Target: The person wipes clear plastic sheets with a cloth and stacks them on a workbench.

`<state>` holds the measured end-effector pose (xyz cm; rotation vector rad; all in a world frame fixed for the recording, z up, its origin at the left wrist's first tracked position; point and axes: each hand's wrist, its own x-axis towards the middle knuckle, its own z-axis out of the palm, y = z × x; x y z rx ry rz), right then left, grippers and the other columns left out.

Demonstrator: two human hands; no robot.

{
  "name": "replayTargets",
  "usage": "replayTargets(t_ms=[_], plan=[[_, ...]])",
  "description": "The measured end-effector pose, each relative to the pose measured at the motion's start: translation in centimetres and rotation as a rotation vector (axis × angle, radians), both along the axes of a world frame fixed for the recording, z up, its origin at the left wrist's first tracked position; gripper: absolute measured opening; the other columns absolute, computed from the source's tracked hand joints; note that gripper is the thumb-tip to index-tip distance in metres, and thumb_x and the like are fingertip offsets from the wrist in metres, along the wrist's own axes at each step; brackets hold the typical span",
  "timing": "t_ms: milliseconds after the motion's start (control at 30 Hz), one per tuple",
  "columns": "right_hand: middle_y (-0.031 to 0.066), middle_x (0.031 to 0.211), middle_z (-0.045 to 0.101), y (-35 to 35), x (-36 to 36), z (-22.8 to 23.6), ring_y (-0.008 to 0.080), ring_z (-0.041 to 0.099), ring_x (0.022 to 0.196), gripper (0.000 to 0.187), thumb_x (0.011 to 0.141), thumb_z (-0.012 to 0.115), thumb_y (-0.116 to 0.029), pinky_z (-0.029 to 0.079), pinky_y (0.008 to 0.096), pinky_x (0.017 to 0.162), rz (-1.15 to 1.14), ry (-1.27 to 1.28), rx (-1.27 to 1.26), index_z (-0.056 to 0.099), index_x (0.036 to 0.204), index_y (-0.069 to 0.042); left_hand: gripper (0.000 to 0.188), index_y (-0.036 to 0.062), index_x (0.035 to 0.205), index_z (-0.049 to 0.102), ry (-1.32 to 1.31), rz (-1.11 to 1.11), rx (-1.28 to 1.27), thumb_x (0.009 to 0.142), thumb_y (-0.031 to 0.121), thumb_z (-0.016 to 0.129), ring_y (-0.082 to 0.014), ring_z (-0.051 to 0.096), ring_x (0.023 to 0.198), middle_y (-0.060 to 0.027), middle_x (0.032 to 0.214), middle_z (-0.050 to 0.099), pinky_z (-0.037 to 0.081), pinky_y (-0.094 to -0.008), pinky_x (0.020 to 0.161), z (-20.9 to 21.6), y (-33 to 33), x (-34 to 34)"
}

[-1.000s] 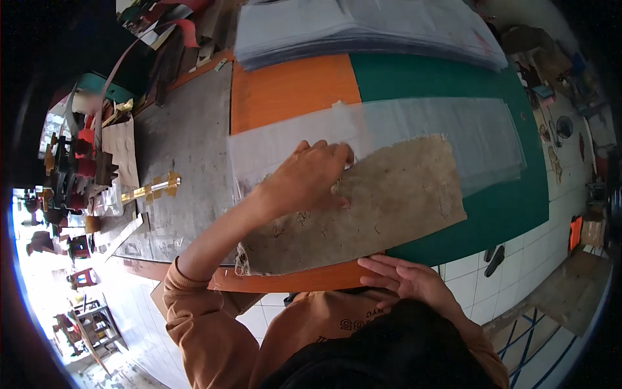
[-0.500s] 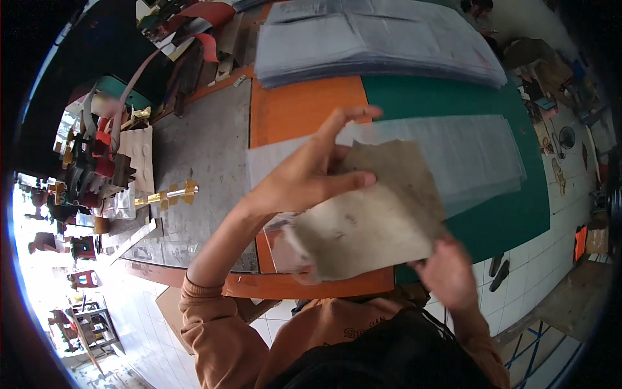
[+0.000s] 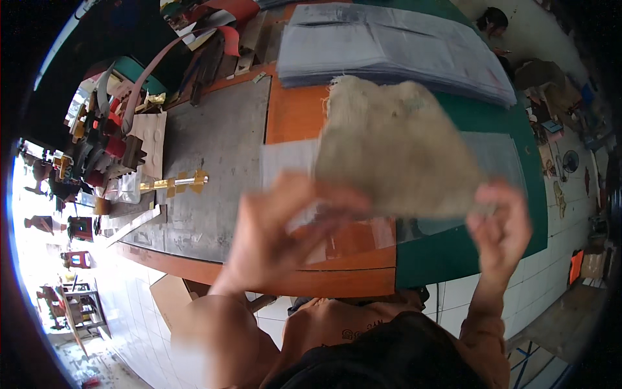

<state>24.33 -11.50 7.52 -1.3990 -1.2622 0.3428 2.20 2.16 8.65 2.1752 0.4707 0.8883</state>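
A beige cloth (image 3: pixel 395 149) with a frayed edge and dark smudges hangs spread out above the table. My right hand (image 3: pixel 502 223) pinches its lower right corner. Blurred by motion, my left hand (image 3: pixel 278 223) is by the cloth's lower left edge, its fingers stretched out and apart; whether they touch the cloth is unclear. Beneath the cloth lie clear plastic sheets (image 3: pixel 505 155), partly covered, across the orange and green parts of the table. A clear piece also reaches toward the table's front edge.
A thick stack of plastic sheets (image 3: pixel 395 45) lies at the back. On the left are a grey metal plate (image 3: pixel 220 142), a gold-taped strip (image 3: pixel 178 183) and a machine with red and dark parts (image 3: pixel 107 149). Another person (image 3: pixel 494 23) is at the far right; a fan (image 3: pixel 570 161) stands beyond the table.
The cloth has been lifted away from me and opened out, no longer folded. My right hand has moved up and right with its corner. My left hand has drawn back toward me.
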Motion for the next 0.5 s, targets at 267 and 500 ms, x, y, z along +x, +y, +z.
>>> replayTargets(t_ms=[267, 500], plan=[[0.0088, 0.090, 0.056, -6.7, -1.9, -8.2, 0.0231, 0.058, 0.085, 0.027, 0.068, 0.066, 0.000, 0.053, 0.0303, 0.066, 0.163, 0.047, -0.574, 0.063, 0.093, -0.010, 0.026, 0.0113, 0.091, 0.063, 0.204, 0.079, -0.432, 0.067, 0.007, 0.070, -0.0223, 0.057, 0.080, -0.0047, 0.081, 0.063, 0.041, -0.0359, 0.082, -11.5, -9.3, -4.2], [0.0119, 0.099, 0.059, -4.5, 2.9, -4.1, 0.0277, 0.059, 0.082, 0.034, 0.075, 0.066, -0.018, 0.047, 0.0346, 0.072, 0.302, -0.260, -0.643, 0.059, 0.106, -0.008, 0.029, 0.0079, 0.098, 0.061, 0.406, -0.095, -0.370, 0.071, 0.017, 0.069, -0.0243, 0.057, 0.086, -0.0060, 0.086, 0.063, 0.046, -0.0314, 0.076, -7.7, -6.2, -6.2]])
